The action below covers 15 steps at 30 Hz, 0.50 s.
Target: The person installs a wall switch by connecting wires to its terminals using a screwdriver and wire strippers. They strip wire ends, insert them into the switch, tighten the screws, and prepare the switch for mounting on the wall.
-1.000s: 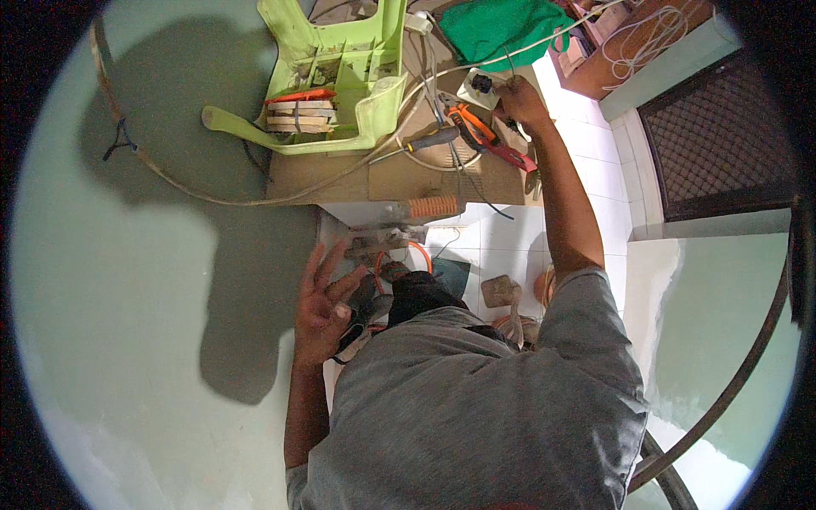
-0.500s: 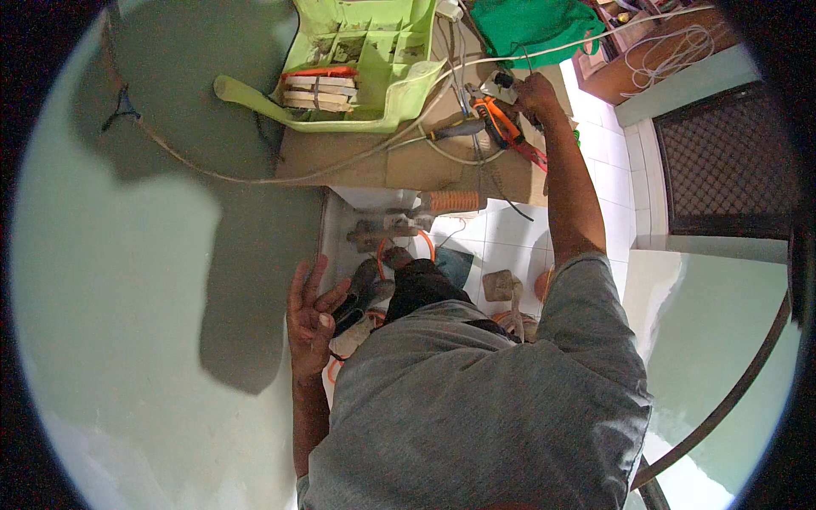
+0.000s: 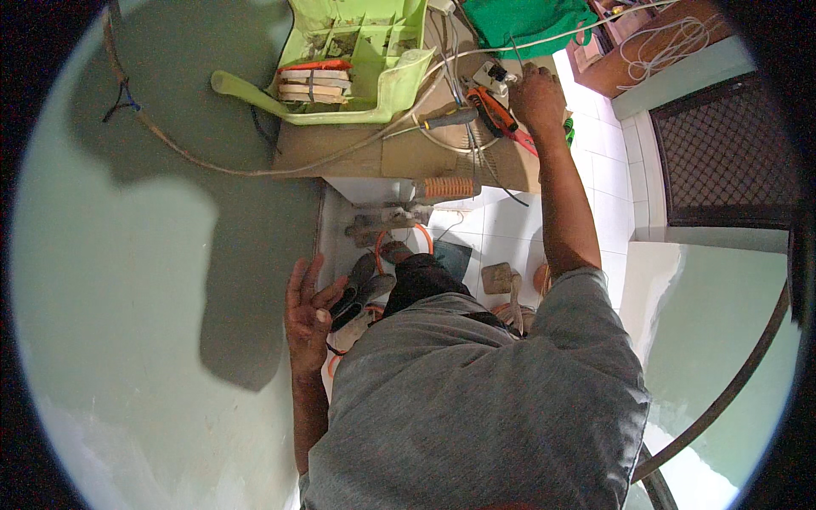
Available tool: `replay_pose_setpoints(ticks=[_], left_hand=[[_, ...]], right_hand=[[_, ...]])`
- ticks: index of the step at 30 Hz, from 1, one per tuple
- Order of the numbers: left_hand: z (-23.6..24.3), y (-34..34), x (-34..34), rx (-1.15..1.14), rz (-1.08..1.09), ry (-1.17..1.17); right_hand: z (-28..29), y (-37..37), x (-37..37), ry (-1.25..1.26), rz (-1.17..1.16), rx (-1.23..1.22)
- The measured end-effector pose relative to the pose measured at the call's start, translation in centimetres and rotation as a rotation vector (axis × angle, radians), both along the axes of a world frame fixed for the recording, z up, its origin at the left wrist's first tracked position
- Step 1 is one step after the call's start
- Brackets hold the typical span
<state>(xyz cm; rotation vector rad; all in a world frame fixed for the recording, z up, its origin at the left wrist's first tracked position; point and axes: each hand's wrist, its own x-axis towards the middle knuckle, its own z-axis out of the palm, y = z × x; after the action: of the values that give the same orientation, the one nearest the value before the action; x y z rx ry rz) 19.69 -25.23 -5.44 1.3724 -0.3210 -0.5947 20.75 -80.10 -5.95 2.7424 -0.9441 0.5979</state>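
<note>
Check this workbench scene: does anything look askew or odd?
The lime-green plastic stool looks odd: it appears overturned on the cardboard, ribbed underside showing, with banded flat pieces inside.

1) On the surface (image 3: 340,153), at left, an overturned stool (image 3: 396,92) with a bundle of blocks (image 3: 313,89) in it
2) Right of the stool, a screwdriver (image 3: 450,118), then pliers (image 3: 493,110) farther right
3) Behind the pliers, a box (image 3: 491,75), just left of the right grip (image 3: 537,95)
4) Behind the box, a bag (image 3: 527,24)
5) Before the surface, on the floor (image 3: 506,225), footwear (image 3: 365,272)
6) Far right, beyond the floor, a door (image 3: 731,153)
</note>
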Motion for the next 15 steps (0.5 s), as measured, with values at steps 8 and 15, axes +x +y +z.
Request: replay_pose_setpoints(ticks=[8,15], left_hand=[[-0.4,1.3,-1.1,0.047,0.048,-0.030],[-0.9,2.6,-2.5,-0.009,0.046,0.001]], right_hand=[[0.2,8.8,-5.2,0.323,0.147,0.581],[-6.3,3.4,-5.8,0.400,0.396,0.674]])
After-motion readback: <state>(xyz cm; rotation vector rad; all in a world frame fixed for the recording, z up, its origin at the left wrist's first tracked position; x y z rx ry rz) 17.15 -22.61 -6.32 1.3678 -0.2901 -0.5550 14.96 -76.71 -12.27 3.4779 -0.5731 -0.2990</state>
